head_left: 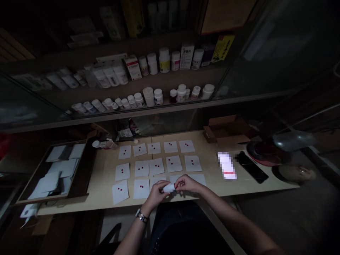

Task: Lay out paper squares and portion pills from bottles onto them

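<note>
My left hand (156, 194) is closed around a small white pill bottle (168, 188), tilted on its side above the front row of papers. At the bottle's mouth, the fingers of my right hand (186, 184) are pinched together. A bit of red shows by those fingertips, too small to make out. Under and beyond my hands lie several white paper squares (122, 171) in rows, many bearing two red pills (141, 186) each. My hands and the bottle partly cover some front-row sheets (200, 179).
Left, an open drawer or tray (85, 170) holds white papers. Right are a lit phone (226, 165), a dark phone (252, 167), an open cardboard box (225, 129) and a clear plastic bottle (293, 140). Medicine bottles (148, 96) line shelves behind; a small white cap (136, 141) lies behind the papers.
</note>
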`<state>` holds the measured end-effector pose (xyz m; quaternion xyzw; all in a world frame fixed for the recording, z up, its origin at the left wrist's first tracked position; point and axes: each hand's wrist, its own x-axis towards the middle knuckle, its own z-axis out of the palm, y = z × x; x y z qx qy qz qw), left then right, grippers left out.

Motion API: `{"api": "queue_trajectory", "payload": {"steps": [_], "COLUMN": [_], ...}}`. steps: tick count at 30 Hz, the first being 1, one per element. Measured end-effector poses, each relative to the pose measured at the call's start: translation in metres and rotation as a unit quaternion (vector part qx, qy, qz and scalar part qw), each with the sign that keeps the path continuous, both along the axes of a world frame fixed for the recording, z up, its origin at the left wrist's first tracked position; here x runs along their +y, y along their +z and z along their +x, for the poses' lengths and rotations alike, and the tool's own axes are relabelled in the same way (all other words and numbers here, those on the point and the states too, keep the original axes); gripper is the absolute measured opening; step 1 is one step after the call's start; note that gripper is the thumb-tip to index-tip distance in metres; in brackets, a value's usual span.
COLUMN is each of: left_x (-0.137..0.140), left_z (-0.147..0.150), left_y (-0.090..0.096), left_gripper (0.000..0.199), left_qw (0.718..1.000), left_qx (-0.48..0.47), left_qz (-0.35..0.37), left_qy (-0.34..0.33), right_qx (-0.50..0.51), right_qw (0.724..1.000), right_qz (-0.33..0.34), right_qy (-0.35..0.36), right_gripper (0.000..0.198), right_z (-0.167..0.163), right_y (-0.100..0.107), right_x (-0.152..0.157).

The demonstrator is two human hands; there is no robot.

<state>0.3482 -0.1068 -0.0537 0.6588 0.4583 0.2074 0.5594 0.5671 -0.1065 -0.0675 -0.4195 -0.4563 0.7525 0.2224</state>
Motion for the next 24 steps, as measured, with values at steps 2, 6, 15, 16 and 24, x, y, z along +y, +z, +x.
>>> {"api": "queue_trajectory", "payload": {"steps": [2,6,15,16,24], "left_x": [0.001,0.004,-0.004,-0.006,-0.018], "left_z": [0.001,0.003,0.001,0.002,0.015], "left_y": [0.0,0.002,-0.017,-0.02,-0.027], "left_gripper": [0.032,0.031,0.036,0.036,0.034], "left_qw": [1.0,1.0,0.994,0.992,0.987], "left_qx": [-0.006,-0.003,0.028,0.03,0.036], "left_qz": [0.001,0.018,0.093,0.102,0.145], "left_qy": [0.0,-0.007,0.059,0.062,0.053], "right_qx": [0.011,-0.01,-0.384,-0.407,-0.498], "right_qw": [1.0,0.996,0.858,0.842,0.757], "right_qz": [-0.007,0.024,0.258,0.28,0.379], "right_qy": [-0.012,-0.082,-0.225,-0.215,-0.187], "right_gripper": [0.04,0.039,0.025,0.026,0.029], "right_z": [0.0,0.006,0.057,0.058,0.055], "right_y": [-0.004,-0.014,-0.066,-0.071,-0.089], "right_x": [0.0,-0.001,-0.053,-0.059,-0.069]}}
